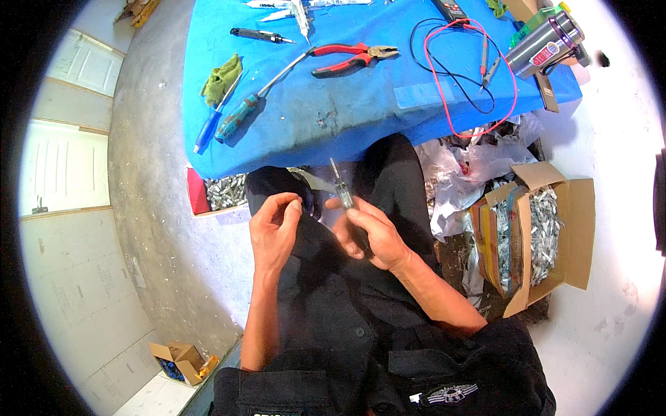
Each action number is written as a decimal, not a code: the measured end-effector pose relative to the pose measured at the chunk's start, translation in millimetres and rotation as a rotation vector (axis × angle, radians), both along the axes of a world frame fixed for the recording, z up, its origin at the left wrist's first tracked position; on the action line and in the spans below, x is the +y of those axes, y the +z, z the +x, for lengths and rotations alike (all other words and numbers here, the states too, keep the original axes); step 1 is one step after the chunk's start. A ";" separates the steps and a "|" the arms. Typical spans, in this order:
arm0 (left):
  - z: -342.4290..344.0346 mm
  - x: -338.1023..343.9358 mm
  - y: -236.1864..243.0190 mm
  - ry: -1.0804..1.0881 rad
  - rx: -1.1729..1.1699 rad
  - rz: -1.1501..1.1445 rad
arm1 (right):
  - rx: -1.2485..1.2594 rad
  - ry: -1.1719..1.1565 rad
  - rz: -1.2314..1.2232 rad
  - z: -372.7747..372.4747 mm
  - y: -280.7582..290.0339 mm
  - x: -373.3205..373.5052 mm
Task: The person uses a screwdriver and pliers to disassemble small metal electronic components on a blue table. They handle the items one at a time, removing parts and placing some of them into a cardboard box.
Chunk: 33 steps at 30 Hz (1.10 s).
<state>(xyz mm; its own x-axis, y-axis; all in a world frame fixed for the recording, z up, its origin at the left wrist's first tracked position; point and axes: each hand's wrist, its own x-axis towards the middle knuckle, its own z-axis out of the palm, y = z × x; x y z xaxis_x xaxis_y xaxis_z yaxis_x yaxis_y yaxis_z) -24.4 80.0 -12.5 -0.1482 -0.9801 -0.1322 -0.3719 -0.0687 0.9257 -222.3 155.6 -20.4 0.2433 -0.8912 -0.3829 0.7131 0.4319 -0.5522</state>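
Note:
My right hand point(373, 232) holds a small slim tool point(343, 191) upright between thumb and fingers, over my lap. It has a thin metal shaft and a see-through, dark-toned body; its exact kind does not show clearly. Just left of it, my left hand point(274, 227) is curled, with thumb and forefinger pressed together; anything pinched there is too small to make out. On the blue cloth ahead lie a teal-handled screwdriver point(238, 116), a blue-handled screwdriver point(207, 132) and red-handled pliers point(354, 57).
A multimeter point(451, 10) with red and black leads and a steel flask point(544, 45) are at the table's right. A green rag point(222, 78) lies left, near a black pen-like tool point(260, 35). An open carton point(576, 232) of silvery parts stands right; another box point(198, 191) sits under the table.

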 end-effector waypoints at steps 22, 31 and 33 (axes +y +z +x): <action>13.5 -123.6 63.0 -0.051 -0.722 -0.811 | -0.090 -0.014 0.010 -12.1 -2.3 -33.0; 5.4 -172.1 43.9 -0.172 -0.873 -0.750 | -0.244 -0.013 0.035 -15.6 -3.3 -52.6; 5.4 -164.2 49.9 -0.145 -0.851 -0.724 | -0.304 -0.034 0.018 -15.9 -6.5 -57.0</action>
<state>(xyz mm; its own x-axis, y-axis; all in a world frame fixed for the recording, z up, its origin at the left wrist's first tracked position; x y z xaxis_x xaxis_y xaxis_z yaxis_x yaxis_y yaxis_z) -19.0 -84.2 37.4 -0.3995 -0.8480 0.3483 -0.8622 0.4766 0.1716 -238.2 98.6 -26.8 0.3193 -0.8945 -0.3129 0.8588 0.4127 -0.3036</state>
